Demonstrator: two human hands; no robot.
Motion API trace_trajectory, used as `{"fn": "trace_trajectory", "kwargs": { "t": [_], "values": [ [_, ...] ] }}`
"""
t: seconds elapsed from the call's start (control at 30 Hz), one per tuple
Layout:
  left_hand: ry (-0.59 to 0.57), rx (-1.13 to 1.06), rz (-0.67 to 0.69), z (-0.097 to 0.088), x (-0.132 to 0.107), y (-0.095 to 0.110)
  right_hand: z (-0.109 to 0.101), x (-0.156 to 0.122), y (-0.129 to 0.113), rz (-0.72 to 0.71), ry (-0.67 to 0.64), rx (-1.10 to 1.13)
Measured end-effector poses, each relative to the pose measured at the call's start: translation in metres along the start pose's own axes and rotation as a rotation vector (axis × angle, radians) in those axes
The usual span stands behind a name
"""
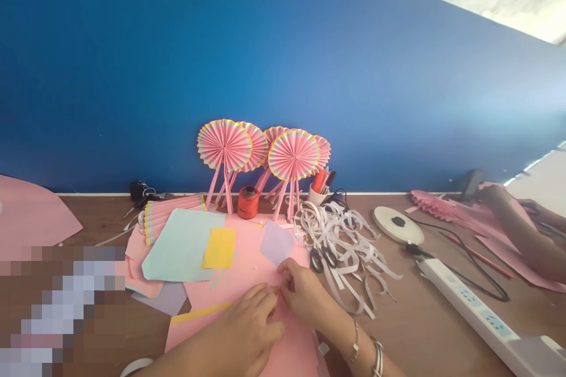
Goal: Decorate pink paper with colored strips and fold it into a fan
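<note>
A pink sheet (292, 347) lies in front of me, with a yellow paper strip (201, 312) along its far edge. My left hand (243, 327) rests on this sheet over the strip's right part, fingers bent and laid down, thumb apart. Beside it, my right hand (307, 294) has its thumb and fingertips brought together near the line of the strip; what they pinch is hidden. Beyond my hands are a yellow paper piece (219, 248), a lilac paper piece (277, 242) and a light blue sheet (181, 247).
Round pleated pink fans (224, 144) on sticks lean against the blue wall (265, 41). An orange thread spool (248, 203), scissors (322, 259) and tangled white strips (354, 247) lie nearby. A power strip (473, 306) is at right, near another person's arm (522, 230) over pink paper.
</note>
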State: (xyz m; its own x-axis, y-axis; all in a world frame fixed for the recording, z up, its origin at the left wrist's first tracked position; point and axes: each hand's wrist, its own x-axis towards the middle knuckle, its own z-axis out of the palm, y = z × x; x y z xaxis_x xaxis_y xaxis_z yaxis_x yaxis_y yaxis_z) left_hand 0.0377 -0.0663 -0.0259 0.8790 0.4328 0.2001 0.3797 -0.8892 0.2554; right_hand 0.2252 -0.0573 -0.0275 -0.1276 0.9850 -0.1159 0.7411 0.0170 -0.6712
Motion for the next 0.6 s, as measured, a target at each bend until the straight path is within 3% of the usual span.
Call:
{"fn": "trace_trajectory", "kwargs": {
  "t": [0.6],
  "values": [
    [-0.012, 0.010, -0.016, -0.0044, 0.0033, 0.0050, 0.0016, -0.0027, -0.0055, 0.085, 0.022, -0.170]
  ]
}}
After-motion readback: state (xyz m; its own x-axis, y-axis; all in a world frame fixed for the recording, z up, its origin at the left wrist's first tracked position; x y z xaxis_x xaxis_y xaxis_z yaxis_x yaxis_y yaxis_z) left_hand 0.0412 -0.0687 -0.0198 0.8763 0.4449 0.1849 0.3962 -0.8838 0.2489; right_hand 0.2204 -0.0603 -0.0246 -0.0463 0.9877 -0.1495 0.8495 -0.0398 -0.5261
